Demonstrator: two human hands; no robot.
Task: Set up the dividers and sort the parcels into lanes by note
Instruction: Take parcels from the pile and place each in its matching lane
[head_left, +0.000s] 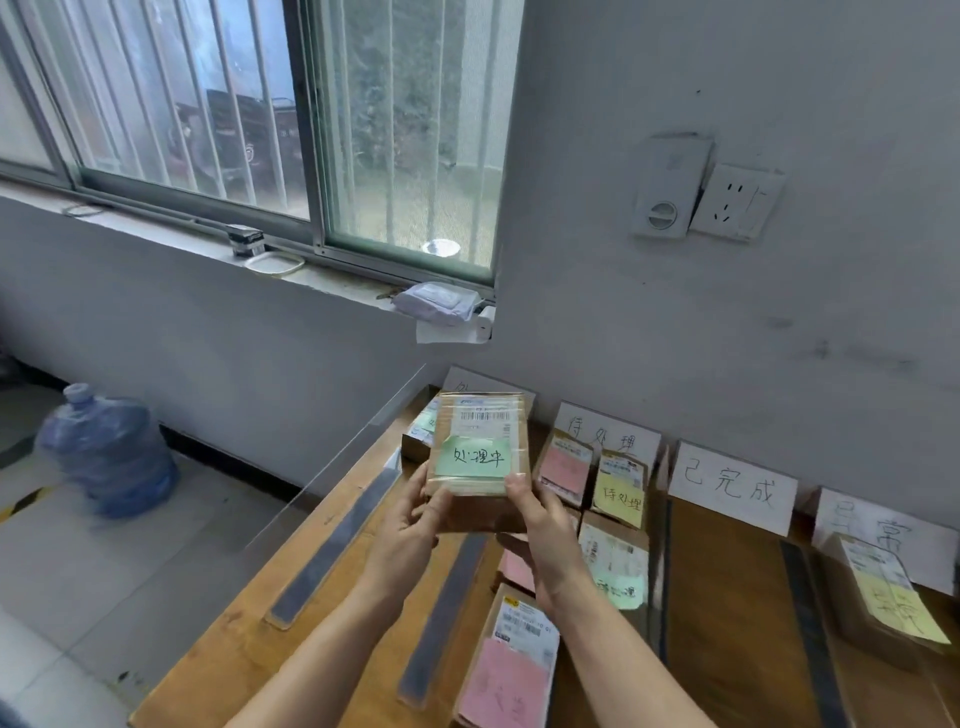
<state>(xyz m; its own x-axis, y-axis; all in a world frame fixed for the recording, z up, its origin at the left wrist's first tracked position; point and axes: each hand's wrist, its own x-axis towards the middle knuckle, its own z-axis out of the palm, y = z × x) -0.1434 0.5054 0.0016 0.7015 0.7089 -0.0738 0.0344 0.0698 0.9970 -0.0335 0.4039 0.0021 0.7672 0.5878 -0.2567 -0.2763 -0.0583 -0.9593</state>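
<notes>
Both hands hold up a taped cardboard parcel (480, 457) with a barcode label and a green note with handwriting. My left hand (410, 525) grips its lower left corner; my right hand (545, 535) grips its lower right edge. Below lies the wooden table (249, 639) with clear acrylic dividers (337, 551) (447, 618) lying lengthwise. White lane cards (732, 488) lean against the wall. Parcels with pink (511, 670), yellow (618, 491) and green (615, 566) notes lie in the middle lane. Another parcel (883, 592) with a yellow note lies at the far right.
A clear acrylic sheet (353, 457) stands along the table's left edge. A blue water bottle (109, 452) lies on the tiled floor at the left. The window sill (322, 275) carries small items. A wall socket (737, 202) is above the table.
</notes>
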